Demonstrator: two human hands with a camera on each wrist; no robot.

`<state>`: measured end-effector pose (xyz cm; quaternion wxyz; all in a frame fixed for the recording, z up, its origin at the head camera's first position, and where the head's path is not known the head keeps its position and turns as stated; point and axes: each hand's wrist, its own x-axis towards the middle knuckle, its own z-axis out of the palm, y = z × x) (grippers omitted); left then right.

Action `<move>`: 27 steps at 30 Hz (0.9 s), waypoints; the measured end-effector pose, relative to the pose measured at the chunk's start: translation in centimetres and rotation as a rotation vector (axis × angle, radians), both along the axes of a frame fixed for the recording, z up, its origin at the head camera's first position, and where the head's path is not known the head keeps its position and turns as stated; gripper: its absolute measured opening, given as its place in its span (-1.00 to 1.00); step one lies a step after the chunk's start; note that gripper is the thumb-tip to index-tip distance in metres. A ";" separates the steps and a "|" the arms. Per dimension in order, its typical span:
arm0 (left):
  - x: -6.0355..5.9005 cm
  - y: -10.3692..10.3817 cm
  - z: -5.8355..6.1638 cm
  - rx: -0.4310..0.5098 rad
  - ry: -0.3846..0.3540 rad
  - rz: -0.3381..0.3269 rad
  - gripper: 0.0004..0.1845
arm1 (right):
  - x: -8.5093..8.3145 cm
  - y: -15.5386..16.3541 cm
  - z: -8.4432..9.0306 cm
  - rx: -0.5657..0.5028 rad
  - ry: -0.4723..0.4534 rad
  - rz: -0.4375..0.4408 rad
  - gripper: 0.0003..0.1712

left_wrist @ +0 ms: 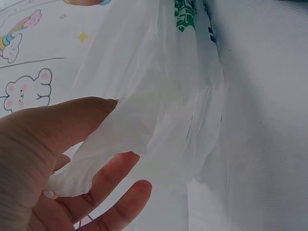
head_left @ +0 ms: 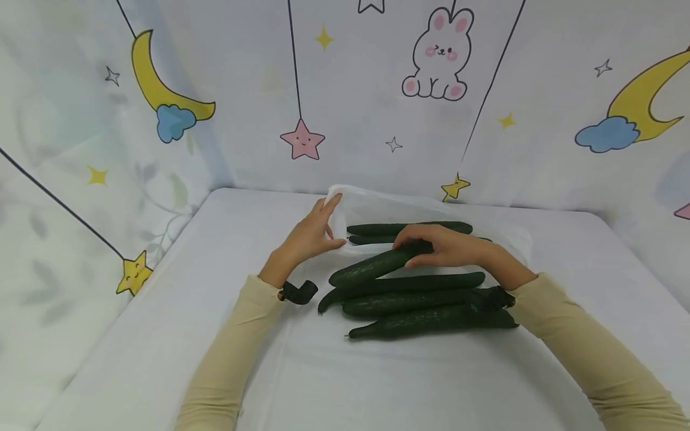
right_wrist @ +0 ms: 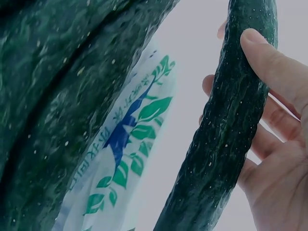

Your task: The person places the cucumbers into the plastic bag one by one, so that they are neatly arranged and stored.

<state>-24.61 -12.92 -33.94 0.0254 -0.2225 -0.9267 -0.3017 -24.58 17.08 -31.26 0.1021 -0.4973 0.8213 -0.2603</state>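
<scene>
A white plastic bag [head_left: 388, 206] lies with its mouth toward the left, and two dark green cucumbers [head_left: 377, 229] are inside it. My left hand [head_left: 309, 230] is at that mouth, thumb and fingers spread apart; in the left wrist view the bag's thin edge [left_wrist: 120, 120] drapes between them. My right hand [head_left: 442, 244] grips another cucumber [head_left: 363, 269] near its right end, above the table in front of the bag. The right wrist view shows thumb and fingers on opposite sides of this cucumber [right_wrist: 226, 130]. The bag's far right part is partly hidden behind my right arm.
Three more cucumbers [head_left: 409, 304] lie side by side on the white-covered table [head_left: 345, 383], nearest me and under my right forearm. A green leaf print [right_wrist: 144, 130] shows on the bag. Behind the table hangs a white cloth [head_left: 366, 90] with cartoon stars, moons and a rabbit.
</scene>
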 end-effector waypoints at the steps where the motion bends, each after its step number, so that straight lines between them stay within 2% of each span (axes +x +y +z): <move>1: 0.0 0.0 0.0 0.001 0.001 0.000 -0.01 | -0.2 0.1 0.0 0.004 0.000 -0.011 -0.61; 7: -0.4 0.3 0.2 0.015 0.024 -0.007 -0.01 | -1.2 0.7 0.3 0.038 0.000 -0.075 -0.62; 13: -0.3 0.2 0.4 0.007 0.017 -0.001 0.00 | -2.1 0.8 0.3 0.031 -0.003 -0.077 -0.61; 20: -0.1 -0.1 0.1 -0.009 0.025 -0.001 -0.01 | -2.7 0.4 -0.3 0.025 -0.037 -0.103 -0.61; 27: 0.0 0.0 -0.1 -0.009 0.028 -0.006 -0.02 | -4.0 0.3 -0.8 0.025 0.003 -0.106 -0.60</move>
